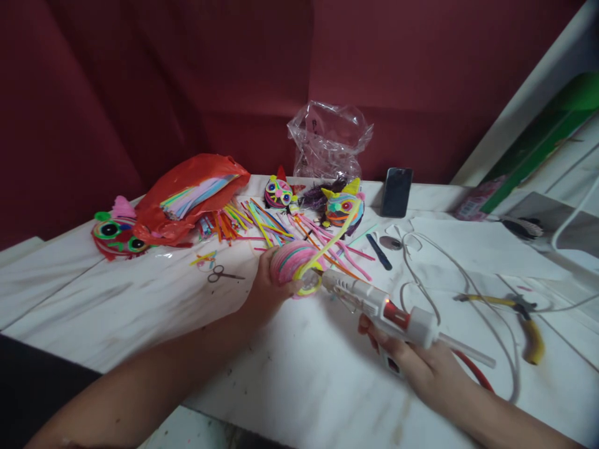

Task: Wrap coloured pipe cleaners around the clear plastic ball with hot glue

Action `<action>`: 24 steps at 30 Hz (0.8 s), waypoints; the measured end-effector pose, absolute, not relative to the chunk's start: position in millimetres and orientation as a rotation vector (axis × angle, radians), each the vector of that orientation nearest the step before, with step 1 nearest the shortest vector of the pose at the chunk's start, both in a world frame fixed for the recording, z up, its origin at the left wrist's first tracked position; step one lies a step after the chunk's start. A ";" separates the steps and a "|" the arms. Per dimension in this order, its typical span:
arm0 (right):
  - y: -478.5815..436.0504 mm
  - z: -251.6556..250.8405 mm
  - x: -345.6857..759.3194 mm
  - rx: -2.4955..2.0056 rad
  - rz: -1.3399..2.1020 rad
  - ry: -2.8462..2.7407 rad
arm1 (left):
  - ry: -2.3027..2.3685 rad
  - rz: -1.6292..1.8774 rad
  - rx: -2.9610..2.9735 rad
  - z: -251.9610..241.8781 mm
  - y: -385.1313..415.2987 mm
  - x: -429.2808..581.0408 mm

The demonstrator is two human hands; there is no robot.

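Note:
My left hand (266, 288) is closed around a pink coiled paper ball (292, 260), held just above the white table (140, 305). A yellow paper strip (334, 237) runs up from a small yellow-green coil (311, 280) at the ball's right side. My right hand (416, 365) grips a white hot glue gun (381, 307) with a red-orange switch. Its nozzle points left and nearly touches the yellow coil.
Colourful paper strips (271, 227) lie scattered behind the ball, with small scissors (219, 274), a red bag of paper (187, 196), three finished paper animal faces (116, 235) (278, 192) (344, 209), a clear plastic bag (330, 140), a phone (397, 191), yellow-handled pliers (519, 312) and the glue gun's white cord (440, 274).

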State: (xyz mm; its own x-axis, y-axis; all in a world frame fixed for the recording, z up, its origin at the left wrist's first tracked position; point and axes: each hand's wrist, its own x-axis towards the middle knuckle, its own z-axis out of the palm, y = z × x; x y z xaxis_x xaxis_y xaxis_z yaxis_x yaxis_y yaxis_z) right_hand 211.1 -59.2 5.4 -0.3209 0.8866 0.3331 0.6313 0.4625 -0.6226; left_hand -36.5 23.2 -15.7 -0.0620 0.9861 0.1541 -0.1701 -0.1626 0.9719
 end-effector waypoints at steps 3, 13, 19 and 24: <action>-59.1 7.5 211.8 -1.266 0.500 -2.060 | 1.067 1.444 1.163 -14.4 23.1 -36.2; -57.2 4.9 212.6 -1.256 0.455 -2.028 | 1.043 1.452 1.180 -14.2 21.6 -36.7; -56.9 6.6 209.9 -1.258 0.485 -2.059 | 1.073 1.440 1.184 -14.6 21.9 -35.7; -62.9 4.2 204.1 -1.269 0.558 -2.037 | 1.084 1.424 1.185 -16.3 22.8 -34.7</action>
